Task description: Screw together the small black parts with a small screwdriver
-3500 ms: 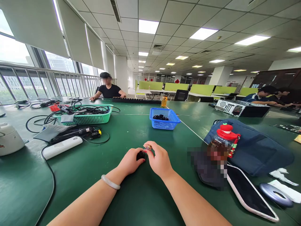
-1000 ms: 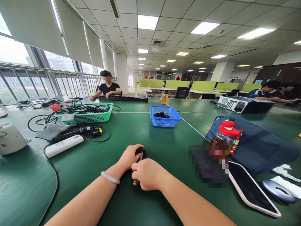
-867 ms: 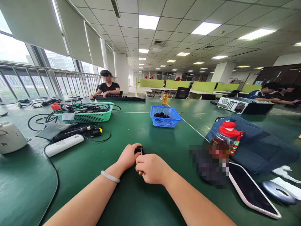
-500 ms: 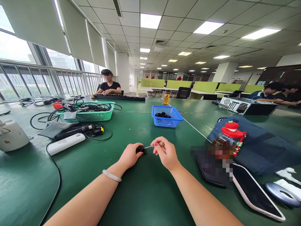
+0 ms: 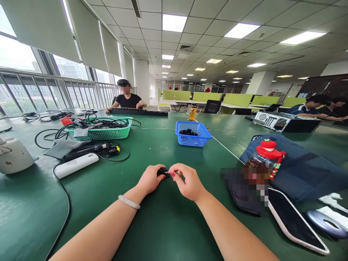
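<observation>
My left hand [image 5: 149,179], with a pale bangle at the wrist, is closed on a small black part [image 5: 162,171] just above the green table [image 5: 174,221]. Its fingers cover much of the part, so its exact kind is unclear. In my right hand [image 5: 187,181] is a small screwdriver [image 5: 179,173] with a thin metal shaft and a brownish end, mostly hidden by the fingers. The screwdriver's tip is at the right side of the black part; whether they touch is hard to see. Beyond my hands stands a blue basket [image 5: 193,141] holding several small black parts.
Left are a green basket [image 5: 108,135] of cables, a white power strip [image 5: 77,166] and a white container [image 5: 15,156]. At right lie a red-lidded jar [image 5: 268,152], a dark bag [image 5: 304,170], a phone [image 5: 296,221] and a mouse [image 5: 326,224]. A person [image 5: 127,98] sits opposite.
My right hand has moved left with the screwdriver, bringing its fingers close to the black part. My left hand stays put. The person opposite has shifted a hand to the right.
</observation>
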The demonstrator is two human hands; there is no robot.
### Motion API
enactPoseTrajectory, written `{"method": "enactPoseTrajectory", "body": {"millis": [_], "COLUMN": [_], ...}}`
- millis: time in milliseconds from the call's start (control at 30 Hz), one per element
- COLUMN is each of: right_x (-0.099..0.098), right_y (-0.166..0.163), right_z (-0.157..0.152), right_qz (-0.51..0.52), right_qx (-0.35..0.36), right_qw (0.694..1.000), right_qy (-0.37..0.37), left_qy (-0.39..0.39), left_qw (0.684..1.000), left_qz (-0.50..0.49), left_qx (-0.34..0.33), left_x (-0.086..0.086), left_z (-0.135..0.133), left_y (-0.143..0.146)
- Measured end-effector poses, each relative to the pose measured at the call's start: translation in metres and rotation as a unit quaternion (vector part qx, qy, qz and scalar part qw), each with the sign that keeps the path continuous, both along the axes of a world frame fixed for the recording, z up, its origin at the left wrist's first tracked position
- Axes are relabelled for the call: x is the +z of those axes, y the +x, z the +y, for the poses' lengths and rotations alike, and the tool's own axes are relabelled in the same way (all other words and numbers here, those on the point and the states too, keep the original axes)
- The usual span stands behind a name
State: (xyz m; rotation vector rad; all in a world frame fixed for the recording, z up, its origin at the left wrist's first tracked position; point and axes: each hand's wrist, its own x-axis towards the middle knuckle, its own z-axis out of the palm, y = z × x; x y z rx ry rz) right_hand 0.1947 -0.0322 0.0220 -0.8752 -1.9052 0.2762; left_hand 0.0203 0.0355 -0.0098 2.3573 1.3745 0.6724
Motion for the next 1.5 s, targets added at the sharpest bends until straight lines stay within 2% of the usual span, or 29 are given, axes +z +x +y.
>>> {"method": "enactPoseTrajectory", "body": {"millis": [100,167,300,400,533,633,733,867,1100,1267,1500], "right_x": [0.000,-0.004,-0.015,-0.018,-0.015,-0.014,-0.013,-0.012,-0.012,-0.014,-0.011], "right_y": [-0.009,-0.018,-0.032,-0.034,-0.026,-0.017,-0.012,-0.009,-0.008,-0.005,0.000], "right_z": [-0.004,-0.006,-0.006,-0.004,-0.001,0.001,0.003,0.005,0.006,0.013,0.012], "right_qz": [-0.099,-0.179,-0.321,-0.349,-0.267,-0.137,-0.010,0.080,0.127,0.162,0.187], "right_qx": [0.052,0.082,0.080,0.072,0.057,0.037,0.002,-0.040,-0.078,-0.119,-0.194], "right_qw": [0.993,0.978,0.936,0.924,0.954,0.985,0.998,0.996,0.989,0.979,0.963], "right_qy": [0.045,0.075,0.119,0.139,0.128,0.096,0.061,0.029,0.010,-0.041,-0.025], "left_qy": [0.008,0.015,0.006,0.006,0.008,-0.001,-0.002,-0.006,-0.007,0.004,0.015], "left_qw": [1.000,1.000,0.999,0.999,1.000,1.000,1.000,1.000,1.000,1.000,0.999], "left_qz": [0.004,0.015,0.026,0.025,0.024,0.011,-0.005,-0.004,0.006,0.019,0.045], "left_qx": [-0.002,0.006,0.018,0.018,0.016,0.011,0.004,0.012,0.027,0.001,-0.017], "left_x": [-0.001,-0.002,-0.004,-0.004,-0.001,0.000,0.000,-0.001,-0.002,0.002,0.003], "left_z": [0.000,0.001,0.005,0.006,0.002,0.000,0.000,0.001,0.001,-0.003,-0.005], "left_y": [0.000,0.000,0.000,0.000,0.000,0.000,0.000,0.000,0.001,0.001,0.001]}}
